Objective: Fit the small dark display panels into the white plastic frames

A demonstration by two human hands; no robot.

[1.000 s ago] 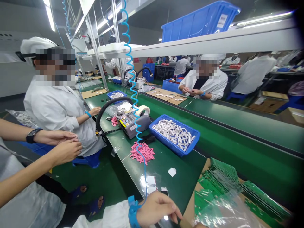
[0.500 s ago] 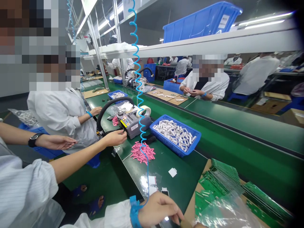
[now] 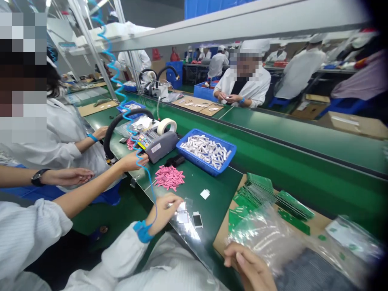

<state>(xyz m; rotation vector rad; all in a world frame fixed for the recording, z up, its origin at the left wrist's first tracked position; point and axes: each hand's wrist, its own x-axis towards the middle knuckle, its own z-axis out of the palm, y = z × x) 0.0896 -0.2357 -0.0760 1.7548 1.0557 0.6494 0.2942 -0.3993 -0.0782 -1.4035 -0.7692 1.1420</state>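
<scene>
While left hand (image 3: pixel 163 212) pinches small white label (image 3: pixel 182 207) between fingertips, just above clear plastic sheet (image 3: pixel 189 226), right hand (image 3: pixel 250 266) lies curled on clear bag (image 3: pixel 263 238), grip unclear, green boards (image 3: pixel 257 198) beyond its fingers. Pink slips (image 3: pixel 169 178) sit ahead of left hand, apart from pinch.

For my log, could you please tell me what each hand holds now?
Left hand: closed on a white piece.
Right hand: holding a plastic bag.
</scene>
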